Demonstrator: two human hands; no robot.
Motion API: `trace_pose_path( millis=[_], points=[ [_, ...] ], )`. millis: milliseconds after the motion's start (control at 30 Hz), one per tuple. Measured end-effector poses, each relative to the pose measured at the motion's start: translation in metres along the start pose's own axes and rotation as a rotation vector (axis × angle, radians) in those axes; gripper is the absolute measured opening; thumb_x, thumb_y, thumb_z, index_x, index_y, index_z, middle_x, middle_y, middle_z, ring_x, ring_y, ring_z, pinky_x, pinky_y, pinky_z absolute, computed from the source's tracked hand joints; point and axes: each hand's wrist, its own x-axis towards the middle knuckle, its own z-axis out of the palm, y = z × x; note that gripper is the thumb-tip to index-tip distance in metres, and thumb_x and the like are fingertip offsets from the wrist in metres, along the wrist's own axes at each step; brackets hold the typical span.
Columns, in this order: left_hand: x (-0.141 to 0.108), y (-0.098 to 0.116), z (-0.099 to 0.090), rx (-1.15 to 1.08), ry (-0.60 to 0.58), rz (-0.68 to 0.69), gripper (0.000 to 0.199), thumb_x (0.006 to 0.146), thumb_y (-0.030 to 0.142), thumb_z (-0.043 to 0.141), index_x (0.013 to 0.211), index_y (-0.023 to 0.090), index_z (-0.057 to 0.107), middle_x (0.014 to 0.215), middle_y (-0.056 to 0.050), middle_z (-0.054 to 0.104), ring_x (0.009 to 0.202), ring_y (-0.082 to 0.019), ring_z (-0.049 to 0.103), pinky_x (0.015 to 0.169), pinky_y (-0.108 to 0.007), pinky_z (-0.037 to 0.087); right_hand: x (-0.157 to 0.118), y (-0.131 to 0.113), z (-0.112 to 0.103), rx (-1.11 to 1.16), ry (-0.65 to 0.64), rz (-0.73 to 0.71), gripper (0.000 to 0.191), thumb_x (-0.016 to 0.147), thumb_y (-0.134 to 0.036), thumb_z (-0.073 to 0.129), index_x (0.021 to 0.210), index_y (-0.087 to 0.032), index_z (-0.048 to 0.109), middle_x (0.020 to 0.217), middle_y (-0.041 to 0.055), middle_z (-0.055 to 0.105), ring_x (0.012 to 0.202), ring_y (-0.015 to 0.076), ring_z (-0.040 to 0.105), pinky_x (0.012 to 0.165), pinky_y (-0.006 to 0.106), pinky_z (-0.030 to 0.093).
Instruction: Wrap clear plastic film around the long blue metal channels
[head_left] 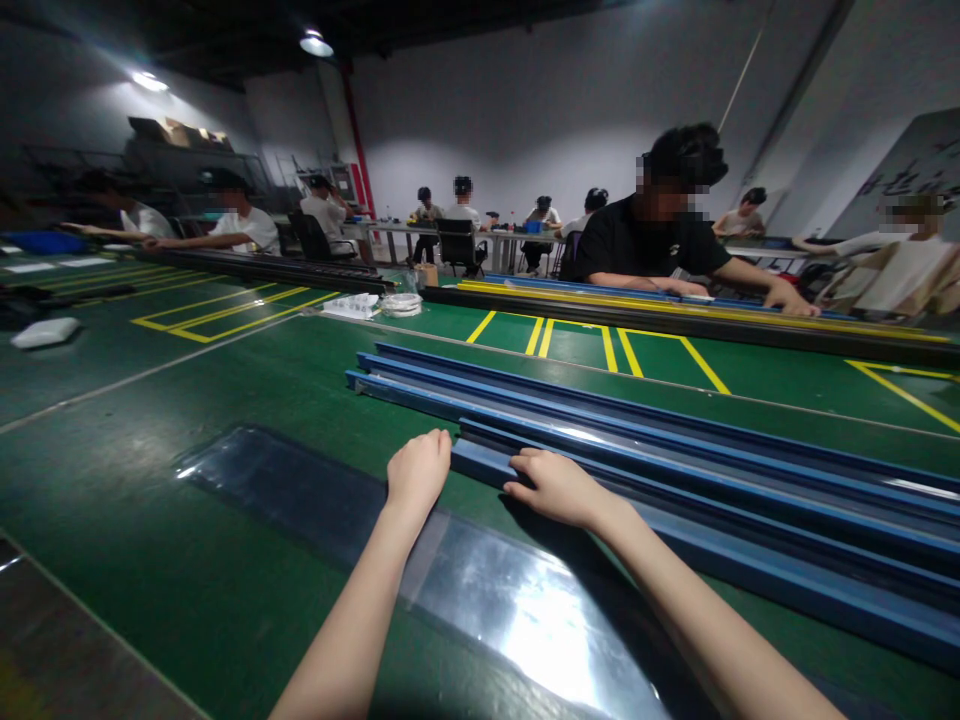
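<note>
A long blue channel-shaped rail [720,530] lies nearest me, running off to the lower right. At its near left end is my left hand [418,466], fingers curled together against the end; what they hold, if anything, is hidden. My right hand [556,486] grips the same rail a little farther along, with the thumb on the near side and the fingers over the top. Two similar blue rails [480,398] lie side by side just behind it. Under my left forearm, a flat strip of shiny clear film [300,490] stretches across the green tabletop [135,470].
Across the table a person in a black top [637,240] leans over yellow and black rails [675,313]. A white roll [402,304] and a printed sheet [352,306] lie near the middle. Yellow tape lines [540,337] mark the surface. Several people sit farther back.
</note>
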Motion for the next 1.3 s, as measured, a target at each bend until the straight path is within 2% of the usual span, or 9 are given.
trace_pose_path(
  millis=[567, 767, 933, 1033, 1167, 1233, 1300],
  points=[
    [0.002, -0.002, 0.002, -0.036, -0.074, -0.042, 0.044, 0.087, 0.031, 0.021, 0.085, 0.019, 0.063, 0.083, -0.01, 0.068, 0.08, -0.023, 0.064, 0.066, -0.029, 0.044, 0.034, -0.019, 0.005, -0.045, 0.017, -0.04, 0.028, 0.081, -0.034, 0.042, 0.093, -0.015, 0.059, 0.094, 0.0103, 0.061, 0.084, 0.0188, 0.059, 0.068, 0.026, 0.041],
    [0.002, -0.004, 0.002, -0.032, -0.091, -0.02, 0.043, 0.087, 0.03, 0.02, 0.084, 0.02, 0.062, 0.085, -0.009, 0.067, 0.08, -0.022, 0.063, 0.064, -0.029, 0.044, 0.031, -0.02, 0.004, -0.033, 0.031, -0.062, 0.028, 0.081, -0.033, 0.042, 0.096, -0.015, 0.057, 0.096, 0.0102, 0.059, 0.084, 0.0189, 0.058, 0.068, 0.026, 0.042],
    [0.003, -0.005, 0.001, -0.021, -0.096, 0.005, 0.041, 0.088, 0.03, 0.021, 0.085, 0.02, 0.06, 0.085, -0.008, 0.067, 0.077, -0.021, 0.063, 0.062, -0.027, 0.042, 0.001, -0.017, -0.001, -0.041, 0.114, -0.094, 0.03, 0.08, -0.03, 0.044, 0.105, -0.014, 0.053, 0.101, 0.0106, 0.056, 0.09, 0.0196, 0.053, 0.077, 0.028, 0.04],
    [0.001, -0.003, 0.003, -0.005, -0.021, 0.054, 0.037, 0.088, 0.026, 0.022, 0.091, 0.018, 0.057, 0.089, -0.008, 0.065, 0.079, -0.02, 0.061, 0.063, -0.027, 0.041, -0.027, -0.005, -0.003, -0.029, 0.156, -0.084, 0.029, 0.082, -0.029, 0.043, 0.105, -0.015, 0.053, 0.1, 0.0095, 0.055, 0.089, 0.0188, 0.052, 0.077, 0.028, 0.039],
    [-0.004, 0.005, 0.009, 0.071, 0.235, 0.261, 0.03, 0.087, 0.022, 0.028, 0.093, 0.017, 0.057, 0.094, -0.008, 0.06, 0.09, -0.021, 0.053, 0.076, -0.032, 0.037, -0.069, 0.02, -0.004, 0.008, 0.115, 0.018, 0.027, 0.084, -0.029, 0.039, 0.101, -0.016, 0.055, 0.096, 0.0089, 0.057, 0.087, 0.0181, 0.053, 0.075, 0.028, 0.039],
    [-0.009, 0.014, 0.012, 0.061, 0.287, 0.392, 0.028, 0.088, 0.023, 0.03, 0.09, 0.018, 0.057, 0.093, -0.007, 0.06, 0.091, -0.021, 0.051, 0.081, -0.034, 0.034, -0.089, 0.034, -0.005, 0.025, 0.095, 0.091, 0.028, 0.084, -0.029, 0.037, 0.099, -0.015, 0.057, 0.095, 0.0098, 0.058, 0.087, 0.0185, 0.053, 0.074, 0.028, 0.039],
    [-0.015, 0.024, 0.016, 0.033, 0.27, 0.537, 0.029, 0.089, 0.025, 0.03, 0.087, 0.018, 0.058, 0.089, -0.005, 0.06, 0.088, -0.019, 0.051, 0.083, -0.033, 0.033, -0.108, 0.045, -0.005, 0.044, 0.088, 0.146, 0.03, 0.085, -0.03, 0.035, 0.096, -0.015, 0.058, 0.092, 0.0101, 0.059, 0.085, 0.0188, 0.054, 0.074, 0.028, 0.039]
  ],
)
